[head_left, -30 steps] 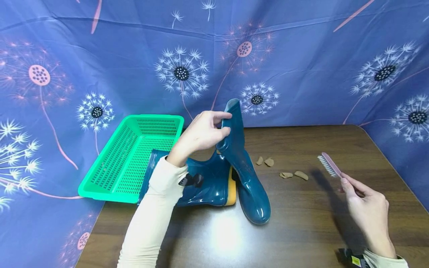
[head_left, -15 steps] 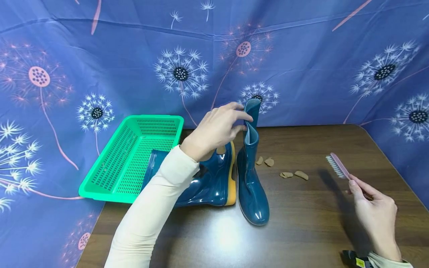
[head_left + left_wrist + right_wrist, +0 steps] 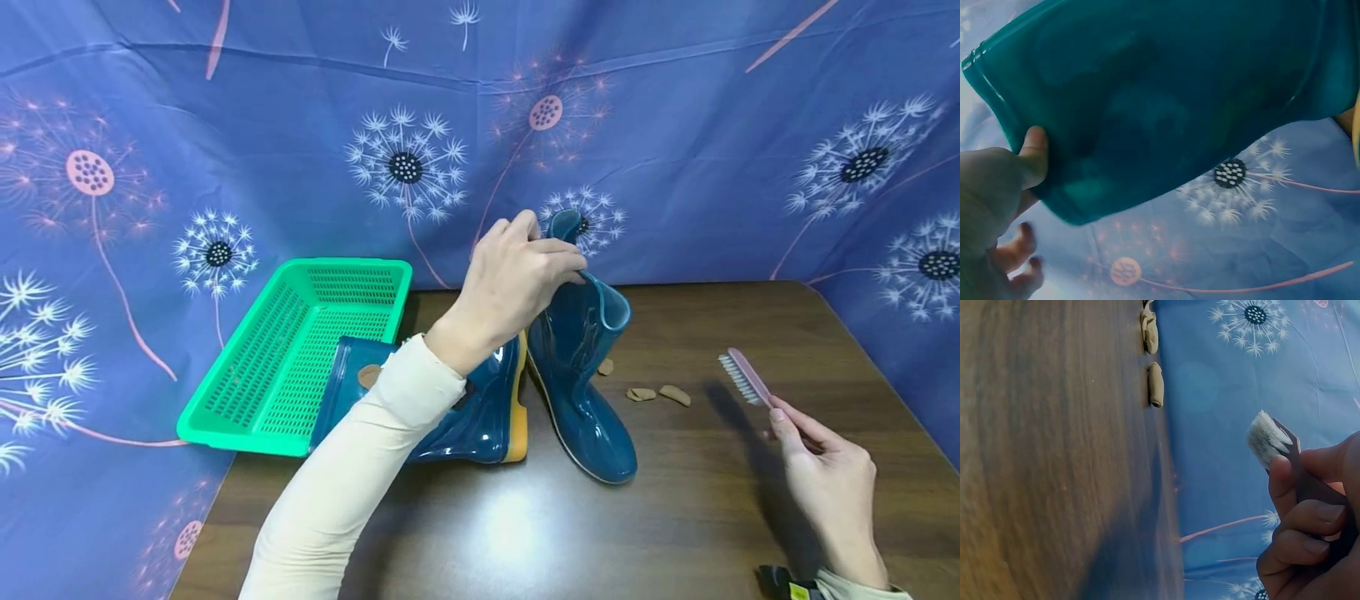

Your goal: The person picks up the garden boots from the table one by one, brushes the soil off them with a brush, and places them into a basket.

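Your left hand point(image 3: 510, 279) pinches the top of a blue rubber boot point(image 3: 585, 408), whose foot is below that hand, just right of a second boot point(image 3: 468, 437) lying on its side. Your right hand point(image 3: 834, 479) grips a pink brush point(image 3: 750, 377) by its handle.

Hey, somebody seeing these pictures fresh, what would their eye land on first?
Probably the bright green basket at the left of the table, vivid against the blue dandelion-print cloth behind it. Next, the glossy blue boot near the middle, its top gripped by the left hand. Then the pink brush in the right hand, over at the right.
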`<state>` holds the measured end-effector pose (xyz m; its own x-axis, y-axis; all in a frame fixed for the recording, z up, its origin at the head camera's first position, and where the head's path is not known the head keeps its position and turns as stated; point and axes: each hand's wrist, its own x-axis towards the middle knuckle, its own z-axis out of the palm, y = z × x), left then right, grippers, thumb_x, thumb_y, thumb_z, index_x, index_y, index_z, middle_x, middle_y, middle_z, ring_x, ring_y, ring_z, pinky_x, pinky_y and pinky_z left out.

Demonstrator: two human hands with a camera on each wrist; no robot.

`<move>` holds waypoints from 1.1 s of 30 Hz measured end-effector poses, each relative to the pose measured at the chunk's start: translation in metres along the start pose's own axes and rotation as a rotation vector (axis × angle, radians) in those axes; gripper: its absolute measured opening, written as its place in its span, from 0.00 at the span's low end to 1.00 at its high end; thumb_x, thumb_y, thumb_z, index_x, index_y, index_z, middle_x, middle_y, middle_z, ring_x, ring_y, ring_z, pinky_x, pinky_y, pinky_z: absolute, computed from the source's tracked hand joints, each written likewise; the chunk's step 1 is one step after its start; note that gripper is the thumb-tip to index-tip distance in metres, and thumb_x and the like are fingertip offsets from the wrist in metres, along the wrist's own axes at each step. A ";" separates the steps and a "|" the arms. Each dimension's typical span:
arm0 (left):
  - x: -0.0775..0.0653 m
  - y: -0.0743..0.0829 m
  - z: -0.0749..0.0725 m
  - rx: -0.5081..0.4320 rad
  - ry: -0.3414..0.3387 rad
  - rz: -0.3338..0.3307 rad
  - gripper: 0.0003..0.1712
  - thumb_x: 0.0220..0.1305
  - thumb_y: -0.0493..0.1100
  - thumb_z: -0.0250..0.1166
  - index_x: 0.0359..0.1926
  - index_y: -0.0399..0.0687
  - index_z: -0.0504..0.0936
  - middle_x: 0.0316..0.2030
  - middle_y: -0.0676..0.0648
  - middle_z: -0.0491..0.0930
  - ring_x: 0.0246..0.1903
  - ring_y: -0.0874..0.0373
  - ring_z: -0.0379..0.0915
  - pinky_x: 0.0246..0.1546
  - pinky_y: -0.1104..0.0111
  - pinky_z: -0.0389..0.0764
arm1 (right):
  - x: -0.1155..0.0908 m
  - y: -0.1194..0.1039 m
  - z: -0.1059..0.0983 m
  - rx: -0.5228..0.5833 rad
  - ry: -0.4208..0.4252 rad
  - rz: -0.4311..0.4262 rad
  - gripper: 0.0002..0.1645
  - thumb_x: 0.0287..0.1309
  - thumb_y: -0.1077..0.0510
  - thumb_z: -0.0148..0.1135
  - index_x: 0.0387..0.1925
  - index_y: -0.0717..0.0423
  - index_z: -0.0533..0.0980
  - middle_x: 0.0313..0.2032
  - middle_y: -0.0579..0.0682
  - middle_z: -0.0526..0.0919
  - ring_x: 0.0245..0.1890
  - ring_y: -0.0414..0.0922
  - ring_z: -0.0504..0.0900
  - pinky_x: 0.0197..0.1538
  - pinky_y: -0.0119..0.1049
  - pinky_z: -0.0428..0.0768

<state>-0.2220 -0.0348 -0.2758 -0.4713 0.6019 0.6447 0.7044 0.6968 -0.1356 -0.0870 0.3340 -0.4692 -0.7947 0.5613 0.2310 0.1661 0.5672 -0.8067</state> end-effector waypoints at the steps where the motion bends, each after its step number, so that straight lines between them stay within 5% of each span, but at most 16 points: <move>1: 0.002 0.003 0.000 -0.001 0.036 0.013 0.11 0.75 0.51 0.67 0.49 0.64 0.95 0.45 0.60 0.93 0.30 0.53 0.65 0.32 0.64 0.65 | 0.000 0.000 0.000 0.003 0.000 0.004 0.18 0.71 0.52 0.68 0.57 0.54 0.87 0.20 0.09 0.76 0.24 0.14 0.73 0.27 0.23 0.63; 6: 0.012 0.016 -0.003 0.008 0.187 0.048 0.10 0.73 0.52 0.69 0.41 0.62 0.96 0.31 0.59 0.91 0.35 0.52 0.68 0.48 0.59 0.70 | -0.001 0.002 -0.004 0.007 0.010 0.042 0.18 0.71 0.51 0.68 0.58 0.51 0.87 0.20 0.09 0.77 0.24 0.15 0.73 0.26 0.24 0.63; 10: 0.017 0.030 -0.010 -0.032 0.190 0.050 0.10 0.71 0.48 0.68 0.38 0.57 0.96 0.29 0.56 0.90 0.40 0.54 0.80 0.64 0.56 0.74 | -0.003 0.003 -0.005 -0.015 0.007 0.052 0.19 0.72 0.50 0.68 0.59 0.51 0.87 0.20 0.08 0.75 0.22 0.18 0.71 0.25 0.27 0.61; 14: 0.018 0.045 -0.021 -0.161 0.036 -0.021 0.11 0.73 0.45 0.65 0.42 0.52 0.94 0.35 0.54 0.91 0.35 0.59 0.86 0.45 0.67 0.84 | -0.004 0.001 -0.002 -0.007 0.001 0.023 0.19 0.72 0.52 0.68 0.58 0.54 0.87 0.20 0.08 0.75 0.21 0.19 0.70 0.25 0.29 0.60; 20: 0.012 0.056 -0.031 -0.333 -0.116 -0.183 0.12 0.76 0.43 0.63 0.41 0.49 0.93 0.31 0.52 0.89 0.23 0.63 0.79 0.21 0.71 0.76 | -0.004 0.001 -0.001 0.007 0.011 -0.018 0.17 0.71 0.53 0.68 0.57 0.55 0.88 0.21 0.08 0.76 0.21 0.19 0.71 0.24 0.28 0.60; 26: -0.003 0.059 -0.034 -0.350 -0.103 -0.306 0.13 0.78 0.43 0.62 0.42 0.46 0.92 0.24 0.51 0.87 0.16 0.64 0.72 0.15 0.72 0.64 | -0.003 0.003 -0.002 0.013 0.008 -0.022 0.17 0.71 0.53 0.69 0.57 0.53 0.88 0.21 0.09 0.76 0.21 0.20 0.71 0.25 0.28 0.61; 33: -0.023 0.059 -0.026 -0.297 -0.055 -0.447 0.09 0.76 0.41 0.64 0.40 0.43 0.90 0.12 0.51 0.71 0.10 0.60 0.64 0.14 0.72 0.56 | -0.003 0.001 0.003 0.011 -0.002 -0.028 0.17 0.71 0.53 0.69 0.56 0.53 0.88 0.21 0.08 0.76 0.20 0.23 0.69 0.25 0.28 0.61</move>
<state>-0.1559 -0.0179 -0.2790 -0.7810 0.2971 0.5494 0.5448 0.7541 0.3667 -0.0855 0.3310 -0.4721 -0.8001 0.5442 0.2523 0.1375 0.5759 -0.8059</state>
